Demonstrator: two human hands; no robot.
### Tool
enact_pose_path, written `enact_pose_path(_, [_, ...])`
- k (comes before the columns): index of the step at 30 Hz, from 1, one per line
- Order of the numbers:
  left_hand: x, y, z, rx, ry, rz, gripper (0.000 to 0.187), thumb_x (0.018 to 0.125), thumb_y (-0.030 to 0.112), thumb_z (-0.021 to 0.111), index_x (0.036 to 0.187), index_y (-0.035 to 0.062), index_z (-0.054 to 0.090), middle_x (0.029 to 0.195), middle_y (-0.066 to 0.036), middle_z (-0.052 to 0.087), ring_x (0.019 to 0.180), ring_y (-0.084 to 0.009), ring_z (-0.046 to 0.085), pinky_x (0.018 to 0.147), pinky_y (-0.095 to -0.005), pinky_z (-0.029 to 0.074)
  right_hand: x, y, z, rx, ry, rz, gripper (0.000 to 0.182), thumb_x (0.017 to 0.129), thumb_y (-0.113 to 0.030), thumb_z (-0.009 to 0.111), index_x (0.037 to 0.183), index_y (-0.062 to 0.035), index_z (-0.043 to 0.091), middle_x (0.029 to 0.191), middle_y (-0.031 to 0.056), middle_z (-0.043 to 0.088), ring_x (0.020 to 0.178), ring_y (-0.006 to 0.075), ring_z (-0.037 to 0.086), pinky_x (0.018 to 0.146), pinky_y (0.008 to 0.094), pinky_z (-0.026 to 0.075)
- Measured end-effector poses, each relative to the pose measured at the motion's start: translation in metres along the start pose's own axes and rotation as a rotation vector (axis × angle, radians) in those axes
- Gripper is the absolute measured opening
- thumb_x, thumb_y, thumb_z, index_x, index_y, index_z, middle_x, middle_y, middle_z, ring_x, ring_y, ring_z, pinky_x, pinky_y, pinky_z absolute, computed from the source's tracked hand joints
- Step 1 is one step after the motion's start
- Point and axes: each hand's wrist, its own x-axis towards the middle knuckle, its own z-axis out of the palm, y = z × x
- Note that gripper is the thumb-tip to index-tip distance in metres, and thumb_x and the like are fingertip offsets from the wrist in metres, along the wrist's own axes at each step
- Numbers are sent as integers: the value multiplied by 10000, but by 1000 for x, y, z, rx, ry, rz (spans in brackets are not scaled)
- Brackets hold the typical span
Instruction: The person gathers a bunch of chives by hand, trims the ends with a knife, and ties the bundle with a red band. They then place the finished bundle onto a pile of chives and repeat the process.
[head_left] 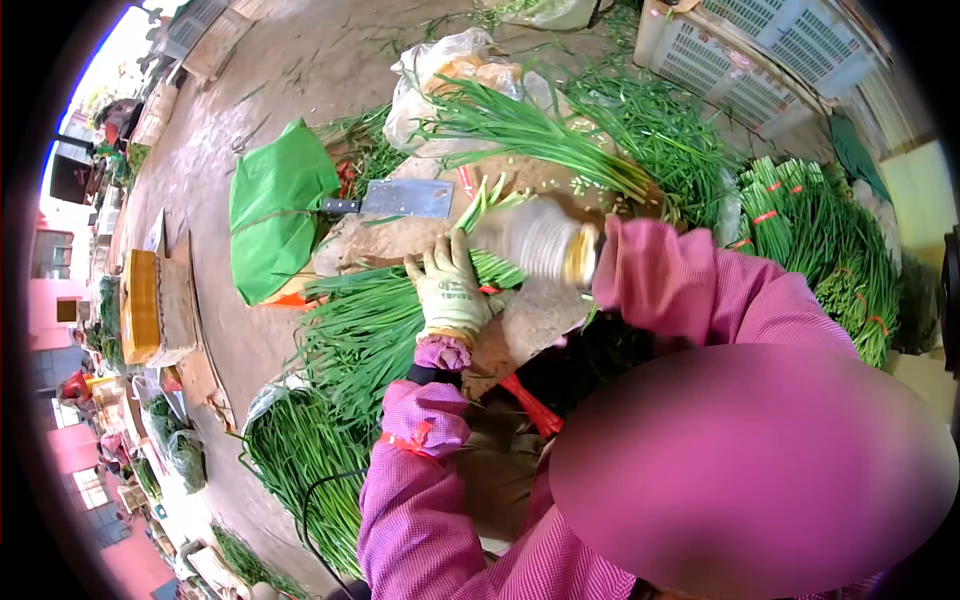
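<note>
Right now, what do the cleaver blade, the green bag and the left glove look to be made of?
The cleaver blade looks like bare steel: flat, grey, dull sheen. The green bag seems a thin matte fabric or plastic sheet, going by its soft creases. The glove on the left hand looks knitted, pale, with printed lettering.

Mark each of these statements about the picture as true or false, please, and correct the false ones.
1. The left hand in a pale work glove rests on a bundle of long green stalks. True.
2. The right hand is sharp and motionless. False: it is blurred.
3. A steel cleaver with a dark handle lies on the chopping surface, away from both hands. True.
4. The folded bag beside the cleaver is red. False: it is green.
5. The sleeves are blue. False: they are pink.
</note>
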Motion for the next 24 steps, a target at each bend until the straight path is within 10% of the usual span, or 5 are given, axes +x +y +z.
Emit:
enact_pose_path(2, [-5,1,-2,-33,46,14,1217,549,686,773,1454,31,288,1409,-211,449,1319,-373,419,1128,-639,163,33,22,-41,114,124,268,368,928,-446,549,994,-118,701,933,115,709,836,313,686,739,432,536])
enact_pose_path(8, [-13,6,3,-32,129,38,1178,602,705,730,1451,17,289,1410,-241,429,1325,-392,403,1125,-649,143,92,66,-39,493,-414,522,372,879,-420,654,1028,-84,713,898,86,704,786,240,665,668,410,537])
enact_pose_path(16, [-11,2,2,-59,103,39,1208,576,641,788,1476,31,260,1445,-257,401,1321,-397,411,1121,-599,190,78,22,-74,320,-212,402,269,857,-297,621,1005,-87,704,922,97,709,799,205,689,667,406,570])
enact_pose_path(19, [-8,0,-1,-61,107,51,1184,567,616,802,1462,36,287,1441,-258,404,1324,-397,405,1116,-593,200,70,46,-34,-396,-310,-51,326,789,-341,671,1024,-119,715,1026,93,689,987,310,648,868,425,521])
enact_pose_path(24, [-9,-2,-5,-101,172,67,1171,537,592,826,1439,42,320,1434,-249,405,1343,-396,376,1128,-589,192,65,63,-31,-229,-259,-60,254,843,-336,634,1034,-207,742,1029,93,696,998,305,646,867,429,498])
